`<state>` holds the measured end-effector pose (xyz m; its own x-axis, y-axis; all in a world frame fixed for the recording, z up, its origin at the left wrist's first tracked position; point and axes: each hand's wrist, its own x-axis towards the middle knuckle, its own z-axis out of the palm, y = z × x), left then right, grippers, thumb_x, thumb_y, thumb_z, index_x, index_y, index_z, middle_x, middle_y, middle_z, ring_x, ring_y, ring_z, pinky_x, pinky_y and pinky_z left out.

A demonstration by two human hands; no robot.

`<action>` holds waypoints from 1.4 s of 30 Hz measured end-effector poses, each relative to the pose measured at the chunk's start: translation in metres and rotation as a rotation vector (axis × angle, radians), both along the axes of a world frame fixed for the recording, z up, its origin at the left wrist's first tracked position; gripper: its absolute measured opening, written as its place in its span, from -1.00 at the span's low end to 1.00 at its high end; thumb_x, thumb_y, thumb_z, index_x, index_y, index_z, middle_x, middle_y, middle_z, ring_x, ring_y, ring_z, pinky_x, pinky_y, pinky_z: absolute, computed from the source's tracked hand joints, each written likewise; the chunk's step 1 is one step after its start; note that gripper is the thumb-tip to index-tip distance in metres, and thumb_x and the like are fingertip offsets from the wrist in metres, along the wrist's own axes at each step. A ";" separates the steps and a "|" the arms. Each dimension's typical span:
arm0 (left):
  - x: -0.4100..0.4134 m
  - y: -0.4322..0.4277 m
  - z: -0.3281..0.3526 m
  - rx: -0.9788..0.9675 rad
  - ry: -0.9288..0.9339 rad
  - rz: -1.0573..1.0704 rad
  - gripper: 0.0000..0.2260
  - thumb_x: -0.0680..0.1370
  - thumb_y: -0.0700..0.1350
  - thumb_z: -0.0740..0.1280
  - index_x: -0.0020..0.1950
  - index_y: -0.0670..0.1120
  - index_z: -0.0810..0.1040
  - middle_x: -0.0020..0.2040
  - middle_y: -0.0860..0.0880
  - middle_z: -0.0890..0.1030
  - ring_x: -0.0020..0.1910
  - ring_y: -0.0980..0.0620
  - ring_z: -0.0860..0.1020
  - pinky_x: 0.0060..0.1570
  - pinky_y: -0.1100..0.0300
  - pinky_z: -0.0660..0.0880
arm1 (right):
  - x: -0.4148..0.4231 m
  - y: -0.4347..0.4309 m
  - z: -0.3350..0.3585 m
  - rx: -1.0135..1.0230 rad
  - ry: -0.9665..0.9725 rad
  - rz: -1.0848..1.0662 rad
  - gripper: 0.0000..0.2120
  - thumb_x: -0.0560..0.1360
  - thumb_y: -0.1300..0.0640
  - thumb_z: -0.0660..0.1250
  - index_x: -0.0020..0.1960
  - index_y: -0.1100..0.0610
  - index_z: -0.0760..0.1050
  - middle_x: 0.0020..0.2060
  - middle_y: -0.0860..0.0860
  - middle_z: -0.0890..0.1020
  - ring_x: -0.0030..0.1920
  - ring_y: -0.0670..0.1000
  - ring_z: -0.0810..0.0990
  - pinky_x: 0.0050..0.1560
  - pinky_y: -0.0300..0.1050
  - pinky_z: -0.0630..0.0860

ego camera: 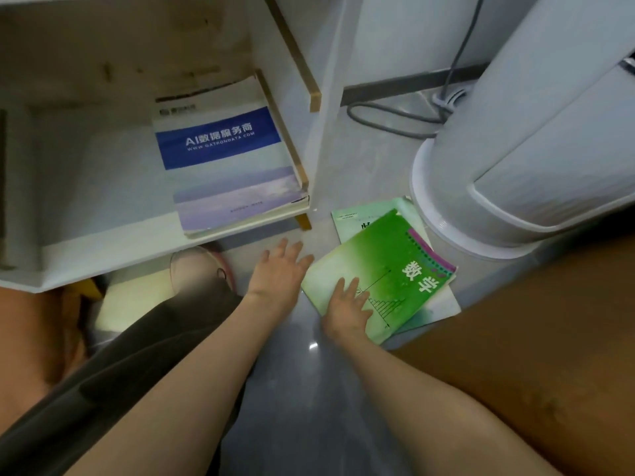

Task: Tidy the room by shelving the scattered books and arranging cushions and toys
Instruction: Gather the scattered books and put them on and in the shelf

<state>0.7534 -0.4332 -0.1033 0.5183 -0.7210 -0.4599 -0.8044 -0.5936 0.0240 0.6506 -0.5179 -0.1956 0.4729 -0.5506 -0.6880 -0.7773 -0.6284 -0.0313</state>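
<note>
A green book [388, 266] lies flat on the grey floor [309, 389], stacked on a paler book [364, 214], close beside the round base of a white appliance [443, 214]. The right hand [347, 309] rests flat on the green book's near corner, fingers straight and spread, gripping nothing. The left hand [278, 274] is spread wide just beside the book's left edge, holding nothing. Behind, a blue-and-white book [223, 149] lies flat on the low white shelf [103, 242].

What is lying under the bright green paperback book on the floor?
A paler green-and-white book lies under the bright green paperback book; only its top corner and right edge show. The rest of its cover is hidden.
</note>
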 end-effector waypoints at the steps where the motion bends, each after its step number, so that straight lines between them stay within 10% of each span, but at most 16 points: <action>1: 0.001 0.002 -0.004 0.001 0.005 0.003 -0.46 0.61 -0.20 0.14 0.55 0.01 0.04 0.57 -0.09 -0.03 0.54 -0.15 -0.05 0.45 -0.06 0.06 | 0.000 0.000 -0.006 -0.003 0.006 0.007 -0.16 0.55 0.13 0.28 0.55 0.18 -0.27 0.51 0.23 -0.27 0.48 0.40 -0.16 0.40 0.34 0.14; 5: 0.005 0.007 -0.011 0.015 0.016 0.021 -0.45 0.61 -0.17 0.16 0.56 0.02 0.03 0.57 -0.08 -0.04 0.54 -0.15 -0.06 0.46 -0.06 0.08 | -0.002 -0.005 -0.019 -0.060 -0.012 0.079 -0.19 0.57 0.34 0.22 0.52 0.22 -0.35 0.49 0.32 -0.27 0.46 0.47 -0.13 0.36 0.29 0.25; 12: 0.005 0.016 -0.016 0.016 0.037 0.047 -0.46 0.62 -0.15 0.16 0.55 0.03 0.03 0.57 -0.06 -0.06 0.54 -0.14 -0.06 0.46 -0.06 0.07 | -0.008 -0.001 -0.022 -0.003 -0.016 0.055 0.07 0.45 0.04 0.42 0.51 0.24 -0.39 0.46 0.32 -0.36 0.46 0.43 -0.27 0.44 0.29 0.03; 23: 0.005 0.020 -0.012 0.046 0.001 0.020 -0.38 0.60 -0.16 0.21 0.56 0.02 -0.05 0.57 -0.07 -0.10 0.54 -0.15 -0.07 0.47 -0.06 0.07 | -0.007 -0.007 -0.014 -0.109 0.022 0.174 -0.34 0.59 0.33 0.15 0.54 0.27 -0.17 0.51 0.31 -0.08 0.47 0.42 0.05 0.37 0.27 0.24; 33: -0.008 0.031 0.045 -0.009 -0.035 0.018 -0.16 0.51 -0.24 0.33 0.56 0.03 -0.20 0.57 -0.06 -0.14 0.54 -0.14 -0.11 0.48 -0.05 0.06 | 0.001 -0.006 0.083 -0.206 -0.125 0.267 -0.43 0.49 0.43 0.11 0.44 0.09 0.19 0.19 0.13 0.47 0.22 0.24 0.47 0.14 0.16 0.45; 42: -0.023 0.064 0.111 -0.077 -0.183 0.022 -0.17 0.52 -0.28 0.31 0.55 0.06 -0.21 0.57 -0.01 -0.14 0.55 -0.09 -0.14 0.49 -0.06 -0.06 | -0.003 0.006 0.206 -0.127 -0.368 0.496 -0.57 0.59 0.22 0.15 0.40 -0.09 0.38 0.16 0.14 0.57 0.16 0.19 0.55 0.10 -0.02 0.48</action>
